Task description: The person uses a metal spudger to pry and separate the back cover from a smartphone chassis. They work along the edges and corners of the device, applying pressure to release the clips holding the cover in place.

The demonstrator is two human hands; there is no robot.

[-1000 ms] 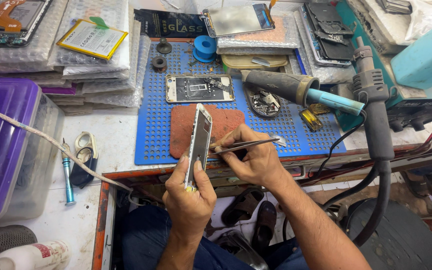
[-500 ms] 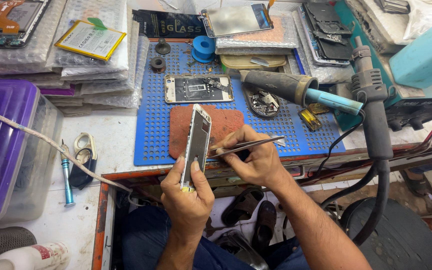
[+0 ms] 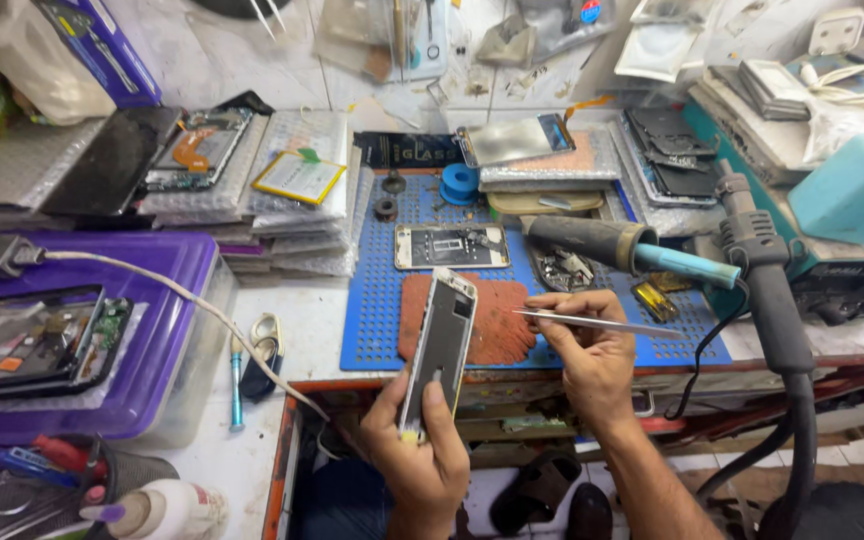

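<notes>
Left hand [image 3: 417, 450] is gripping phone frame [image 3: 440, 348] upright; tweezers [image 3: 592, 322] are being pinched in right hand [image 3: 592, 355]. Inspection step; tweezer tips are needed back at the frame.

Phone repair workshop. Cluttered white surface [image 3: 282, 330] carries blue perforated work mat [image 3: 382, 310] with opened phone frame [image 3: 452, 246] lying on it. Hot-air tool [image 3: 592, 243] and black soldering handle [image 3: 757, 270] with cable beside mat. Stacks of bubble-wrapped parts [image 3: 302, 200], loose screen [image 3: 112, 160], circuit boards, flat battery [image 3: 299, 177]. Purple plastic box [image 3: 152, 300] holds dismantled board. Spool of blue wire [image 3: 460, 183], small scissors [image 3: 264, 335], squeeze bottle [image 3: 167, 510]. Tweezers [image 3: 592, 322] and phone housing [image 3: 440, 350] in hands.
</notes>
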